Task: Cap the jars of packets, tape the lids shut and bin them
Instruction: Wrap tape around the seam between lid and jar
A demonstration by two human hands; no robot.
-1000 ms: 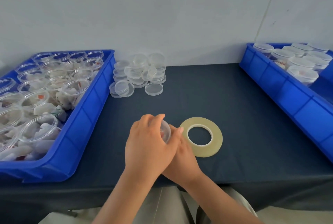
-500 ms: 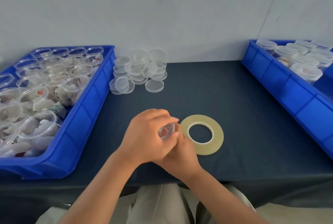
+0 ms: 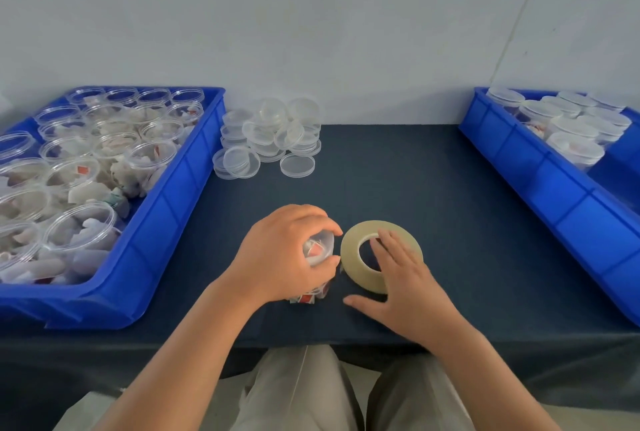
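2 hands on dark table (image 3: 433, 188), left hand (image 3: 280, 257) clasping capped jar (image 3: 317, 250), right hand (image 3: 405, 278) spread flat, fingers resting on tape roll (image 3: 349, 250).

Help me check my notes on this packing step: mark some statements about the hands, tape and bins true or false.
1. The left hand grips a jar of packets. True.
2. The right hand lies on the tape roll. True.
3. The tape roll sits inside the right bin. False: it lies flat on the table.
4. The jars in the left bin are capped. False: they stand open.
5. Loose lids are piled beside the left bin. True.
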